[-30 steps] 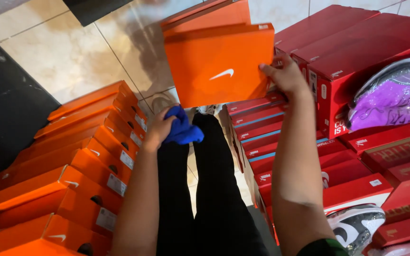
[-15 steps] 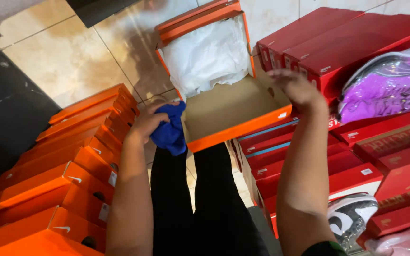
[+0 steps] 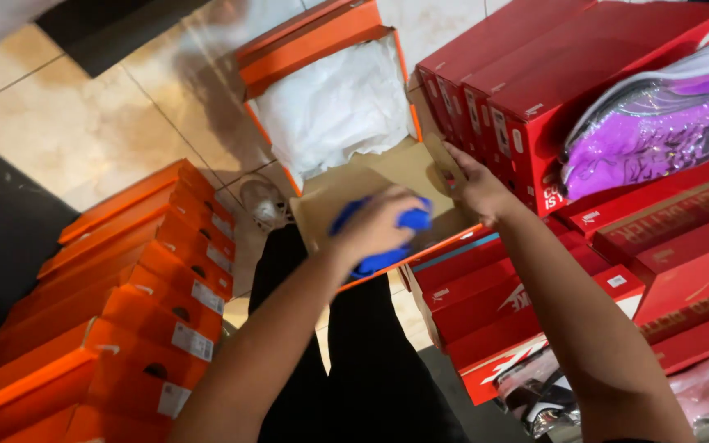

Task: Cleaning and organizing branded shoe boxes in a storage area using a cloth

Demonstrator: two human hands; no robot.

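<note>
The left hand (image 3: 375, 226) reaches forward, fingers curled tight around a soft blue cloth (image 3: 387, 242), pressing it onto the brown cardboard inside of an orange lid (image 3: 346, 197). The right hand (image 3: 476, 187) pinches the lid's far edge. Behind sits an open box (image 3: 322, 49) lined with crinkled white paper (image 3: 330, 107). Glossy beige tiles (image 3: 84, 123) cover the floor.

Warm indoor light falls from above, glaring off the glossy tiled floor (image 3: 84, 123) at the upper left. The left hand (image 3: 375, 226) and blue cloth (image 3: 387, 242) smear with motion blur; the frame's edges look soft.
</note>
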